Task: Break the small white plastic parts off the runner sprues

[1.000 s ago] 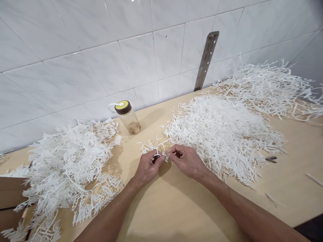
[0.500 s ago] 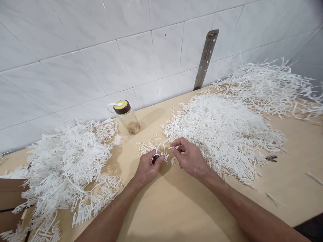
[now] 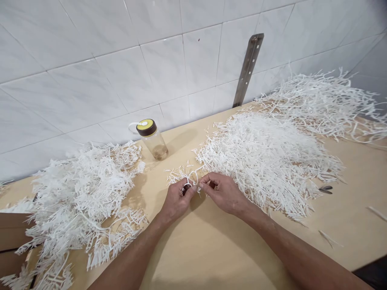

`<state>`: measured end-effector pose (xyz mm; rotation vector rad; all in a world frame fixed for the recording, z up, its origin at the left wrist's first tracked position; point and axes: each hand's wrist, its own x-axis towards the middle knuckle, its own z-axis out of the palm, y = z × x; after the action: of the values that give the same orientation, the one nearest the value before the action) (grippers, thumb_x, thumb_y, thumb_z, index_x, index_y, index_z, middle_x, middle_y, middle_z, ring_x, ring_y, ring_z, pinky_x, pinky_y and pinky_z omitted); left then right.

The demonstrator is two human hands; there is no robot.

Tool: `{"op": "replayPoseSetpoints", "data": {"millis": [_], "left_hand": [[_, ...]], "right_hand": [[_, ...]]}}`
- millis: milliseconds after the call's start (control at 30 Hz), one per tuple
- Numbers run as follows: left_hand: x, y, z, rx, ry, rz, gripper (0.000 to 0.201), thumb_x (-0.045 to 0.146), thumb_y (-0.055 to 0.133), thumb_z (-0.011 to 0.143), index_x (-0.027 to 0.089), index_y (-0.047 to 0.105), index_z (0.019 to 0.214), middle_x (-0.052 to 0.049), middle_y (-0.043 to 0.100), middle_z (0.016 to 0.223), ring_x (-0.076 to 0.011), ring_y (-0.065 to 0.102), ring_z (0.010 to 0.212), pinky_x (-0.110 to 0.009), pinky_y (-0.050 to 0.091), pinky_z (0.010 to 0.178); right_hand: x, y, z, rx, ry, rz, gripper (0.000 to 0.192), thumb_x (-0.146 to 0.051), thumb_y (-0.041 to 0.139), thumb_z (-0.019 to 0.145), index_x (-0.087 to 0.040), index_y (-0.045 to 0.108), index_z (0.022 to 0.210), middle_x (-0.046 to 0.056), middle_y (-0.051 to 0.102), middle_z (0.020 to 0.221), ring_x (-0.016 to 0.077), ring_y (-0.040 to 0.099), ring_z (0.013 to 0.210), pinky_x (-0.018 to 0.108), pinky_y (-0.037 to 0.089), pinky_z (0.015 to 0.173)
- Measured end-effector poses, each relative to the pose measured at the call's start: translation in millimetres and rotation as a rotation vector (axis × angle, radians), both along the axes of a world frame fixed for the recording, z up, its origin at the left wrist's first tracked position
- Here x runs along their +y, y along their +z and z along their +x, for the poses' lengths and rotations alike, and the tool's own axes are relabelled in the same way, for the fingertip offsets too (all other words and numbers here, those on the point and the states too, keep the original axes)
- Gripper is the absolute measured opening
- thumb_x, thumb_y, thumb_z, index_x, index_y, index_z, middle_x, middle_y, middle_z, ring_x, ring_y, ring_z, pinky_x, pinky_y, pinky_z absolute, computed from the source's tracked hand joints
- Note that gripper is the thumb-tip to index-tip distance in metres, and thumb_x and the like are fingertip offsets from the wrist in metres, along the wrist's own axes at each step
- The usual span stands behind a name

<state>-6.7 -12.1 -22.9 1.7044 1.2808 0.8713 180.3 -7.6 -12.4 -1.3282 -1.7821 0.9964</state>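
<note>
White plastic sprig (image 3: 191, 180), branched and thin, with a curled stem; no brand, label or writing can be read on it or on anything about it. It lies on the table directly between my two hands, its stem loop caught at my fingertips and its fine tines fanning away from me just past the grip.

My left hand (image 3: 177, 200): closed narrow, thumb and forefinger pinched on the stem loop, a small dark object partly hidden in the same pinch.

My right hand (image 3: 222, 192): closed narrow as well, fingertips pinched on the sprig just beside the left hand's hold, the two hands almost touching.

Pale wooden table (image 3: 211, 241): bare beneath my wrists and nearer to me.

Heap of loose white tines (image 3: 266, 157): just beyond my right hand, touching its far side.

Pile of whole white branches (image 3: 81, 193): well out past my left hand.

Tangled stripped stems (image 3: 323, 104): well beyond the right-hand heap, by the wall.

Clear bottle (image 3: 153, 141), yellow-and-brown lid: upright beyond my left hand, near the tiled wall (image 3: 90, 60).

Metal bracket (image 3: 248, 68): fixed on the wall, far beyond the grip.
</note>
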Motion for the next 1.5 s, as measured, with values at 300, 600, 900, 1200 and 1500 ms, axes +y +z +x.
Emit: {"op": "replayPoseSetpoints", "data": {"millis": [300,600,900,1200,1500], "left_hand": [[0,0.8,-1,-0.036,0.008,-0.017,0.034,0.046,0.058,0.089,0.017,0.053,0.071,0.004,0.041,0.062,-0.0104,0.036,0.059,-0.025,0.029,0.057],[0,1.2,0,-0.01,0.012,-0.007,0.036,0.047,0.057,0.088,0.018,0.051,0.069,0.004,0.04,0.061,-0.011,0.035,0.06,-0.025,0.029,0.057],[0,1.9,0,-0.048,0.044,-0.011,0.037,0.048,0.059,0.087,0.018,0.049,0.067,0.005,0.039,0.06,-0.0107,0.035,0.059,-0.024,0.029,0.056],[6,5.0,3,-0.166,0.078,-0.087,0.037,0.048,0.063,0.082,0.018,0.048,0.064,0.006,0.04,0.055,-0.0093,0.034,0.053,-0.024,0.029,0.052],[5,3.3,1,-0.2,0.164,-0.069,0.038,0.052,0.064,0.081,0.018,0.051,0.07,0.006,0.039,0.056,-0.0092,0.035,0.053,-0.023,0.029,0.052]], "right_hand": [[0,0.0,2,-0.017,0.056,-0.063,0.022,-0.033,0.052,0.09,-0.019,0.065,0.078,0.0,0.063,0.07,0.0135,0.051,0.062,0.027,0.039,0.058],[-1,-1.0,2,-0.044,0.074,-0.048,0.019,-0.03,0.053,0.089,-0.019,0.065,0.079,0.0,0.064,0.071,0.0141,0.053,0.063,0.027,0.039,0.059],[-4,-2.5,-3,-0.094,0.046,0.04,0.02,-0.028,0.05,0.092,-0.02,0.057,0.076,-0.001,0.059,0.067,0.014,0.049,0.059,0.027,0.036,0.055],[-16,-6.3,-12,-0.082,0.191,0.459,0.02,-0.016,0.036,0.098,-0.021,0.047,0.082,0.004,0.054,0.079,0.016,0.048,0.069,0.03,0.041,0.064],[-9,18.1,5,0.084,-0.218,0.277,0.017,-0.033,0.051,0.094,-0.021,0.055,0.082,0.004,0.062,0.075,0.0152,0.055,0.062,0.029,0.046,0.056]]}}
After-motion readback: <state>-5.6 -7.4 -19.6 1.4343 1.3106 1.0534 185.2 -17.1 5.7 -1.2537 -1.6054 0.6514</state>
